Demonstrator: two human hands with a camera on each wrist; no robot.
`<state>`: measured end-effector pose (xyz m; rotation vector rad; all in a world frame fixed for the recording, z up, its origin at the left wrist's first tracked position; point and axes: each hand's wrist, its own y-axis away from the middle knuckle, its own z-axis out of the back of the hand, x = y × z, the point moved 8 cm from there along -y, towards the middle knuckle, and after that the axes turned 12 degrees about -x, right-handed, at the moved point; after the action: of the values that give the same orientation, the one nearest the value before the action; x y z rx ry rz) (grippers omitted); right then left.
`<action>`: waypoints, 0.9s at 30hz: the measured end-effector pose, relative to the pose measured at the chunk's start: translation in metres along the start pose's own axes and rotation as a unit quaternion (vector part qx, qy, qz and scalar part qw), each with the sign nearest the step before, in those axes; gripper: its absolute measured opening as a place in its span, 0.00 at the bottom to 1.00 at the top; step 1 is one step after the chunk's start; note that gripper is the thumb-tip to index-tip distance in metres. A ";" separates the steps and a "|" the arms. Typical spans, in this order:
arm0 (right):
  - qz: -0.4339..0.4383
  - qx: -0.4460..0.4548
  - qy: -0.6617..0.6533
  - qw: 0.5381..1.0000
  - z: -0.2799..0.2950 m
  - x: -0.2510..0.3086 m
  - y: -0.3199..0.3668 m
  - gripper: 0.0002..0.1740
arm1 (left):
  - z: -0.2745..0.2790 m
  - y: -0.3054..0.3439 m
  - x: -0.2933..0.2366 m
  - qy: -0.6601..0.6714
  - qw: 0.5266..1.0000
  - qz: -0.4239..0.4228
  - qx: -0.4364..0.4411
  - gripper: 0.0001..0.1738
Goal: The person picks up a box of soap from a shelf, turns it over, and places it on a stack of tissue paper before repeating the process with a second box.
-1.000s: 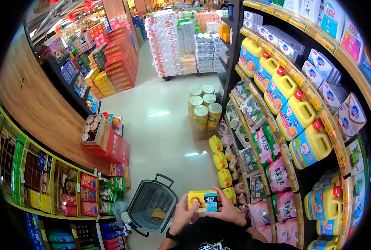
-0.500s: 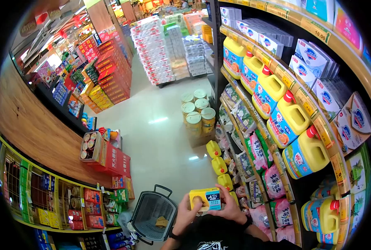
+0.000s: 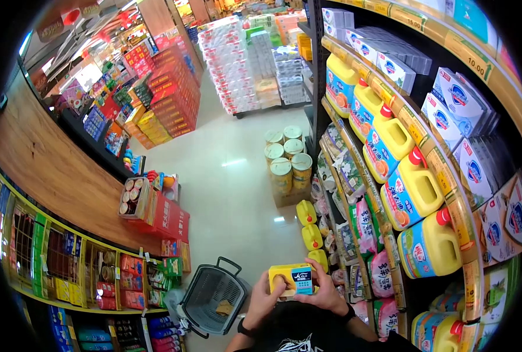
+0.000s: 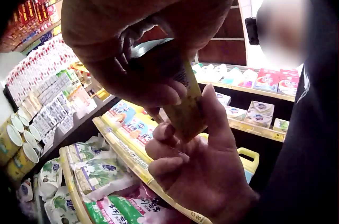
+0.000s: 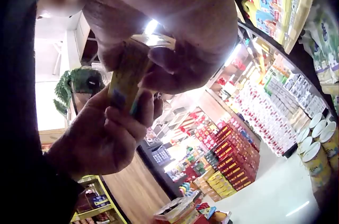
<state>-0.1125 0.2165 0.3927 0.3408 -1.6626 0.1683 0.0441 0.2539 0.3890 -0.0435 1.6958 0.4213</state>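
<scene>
A small yellow-and-blue box (image 3: 291, 280) is held between both hands in front of the dark shirt, its printed face turned up to the head camera. My left hand (image 3: 265, 300) grips its left end with the thumb lying on the front. At the opposite end, my right hand (image 3: 330, 296) holds the side and lower edge. In the left wrist view the box (image 4: 185, 115) appears edge-on between the fingers of both hands; the right wrist view likewise shows the narrow side of the box (image 5: 127, 75). A grey shopping basket (image 3: 205, 287) stands left of the hands, with a tan item (image 3: 224, 307) inside.
Shelves at the right carry yellow jugs (image 3: 410, 190), boxed soap (image 3: 478, 167) and pink bags (image 3: 381, 274). Several canisters (image 3: 281, 170) stand on the floor ahead, before stacked paper packs (image 3: 228, 67). A low shelf (image 3: 91, 302) and a red carton (image 3: 166, 218) line the left.
The head view has swung left, then back right, bringing the shelf jugs lower in view. Both hands keep hold of the box, which has shifted only slightly.
</scene>
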 end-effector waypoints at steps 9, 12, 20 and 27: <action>-0.013 0.008 0.054 0.998 0.025 -0.006 -0.001 0.58 | -0.018 -0.007 0.019 -0.023 1.000 -0.008 0.002 0.23; -0.008 -0.005 0.050 0.999 0.025 -0.004 -0.004 0.59 | -0.013 -0.015 0.027 -0.054 0.998 -0.009 -0.008 0.23; -0.031 -0.029 0.029 0.999 0.012 -0.008 -0.022 0.58 | -0.003 -0.034 0.015 -0.046 0.999 0.017 -0.007 0.26; -0.020 -0.007 0.087 0.996 -0.011 -0.007 -0.036 0.58 | 0.023 -0.045 0.020 -0.042 0.999 -0.001 -0.014 0.25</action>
<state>-0.0899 0.1871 0.3841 0.3392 -1.4828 0.1528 0.0745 0.2237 0.3556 -0.0478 1.6067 0.4405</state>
